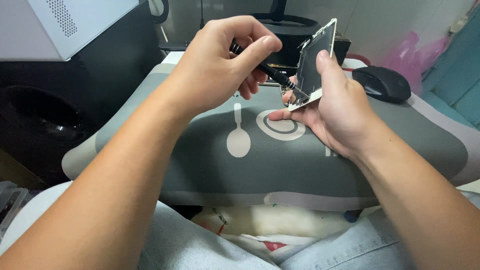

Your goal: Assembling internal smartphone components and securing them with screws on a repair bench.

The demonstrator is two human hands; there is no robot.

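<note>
While the left hand (220, 60) sits closed in the upper middle of the frame, pinching a slim black screwdriver with a metal tip (272, 73) between thumb and fingers, the right hand (335, 107) just beside it grips a white-framed phone screen panel (314, 65) by its edges, thumb laid along the right side and fingers curled beneath. The panel stands nearly upright, tilted a little, its dark inner side turned toward the left hand. The screwdriver slants down to the right, and its tip meets the lower left corner of the panel. Both hands hover above a grey padded mat printed with a white spoon and plate (280, 160), which fills the middle of the frame. A black computer mouse (382, 83) rests on the mat at the upper right, just behind the right hand. A white perforated metal case (65, 25) occupies the upper left corner, and light blue denim trousers (200, 245) run along the bottom.
</note>
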